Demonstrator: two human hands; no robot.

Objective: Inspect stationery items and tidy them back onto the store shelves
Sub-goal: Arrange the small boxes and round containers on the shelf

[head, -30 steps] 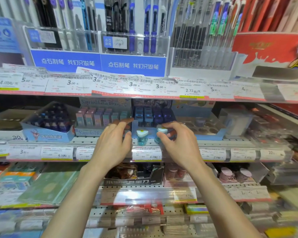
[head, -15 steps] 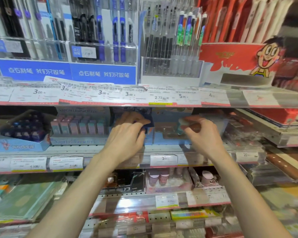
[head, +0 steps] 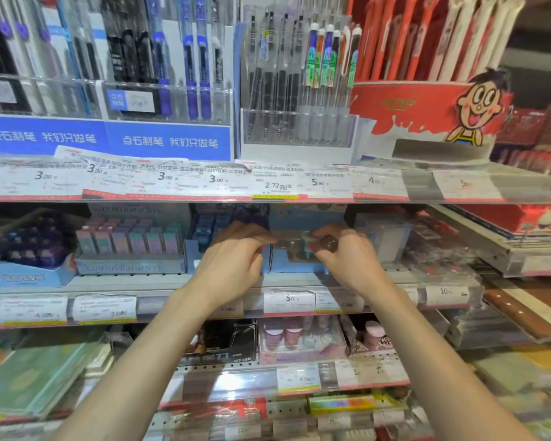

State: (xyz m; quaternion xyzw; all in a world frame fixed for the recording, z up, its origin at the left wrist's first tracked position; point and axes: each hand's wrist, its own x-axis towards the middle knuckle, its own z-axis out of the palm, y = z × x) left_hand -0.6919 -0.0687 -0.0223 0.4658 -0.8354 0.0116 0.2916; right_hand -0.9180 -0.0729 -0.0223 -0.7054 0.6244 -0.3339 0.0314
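Observation:
My right hand [head: 347, 259] pinches a small teal and white stationery item [head: 306, 244] over the light blue display box [head: 299, 265] on the middle shelf. My left hand [head: 233, 265] is just left of it, at that box's left wall, with thumb and fingers pointing toward the right hand. Its own fingers hide whatever is under them. The two hands almost touch. Motion blur softens the item's shape.
Left of the hands stand a dark blue item box [head: 201, 230] and a pastel eraser box [head: 131, 265]. A clear pack [head: 385, 237] sits to the right. Pen racks [head: 172, 58] fill the shelf above, and price tags [head: 287, 300] line the shelf edge.
Both hands have moved from the shelf's front edge deeper in and to the right, the right hand carrying the small teal item to the light blue box. The view shifted right.

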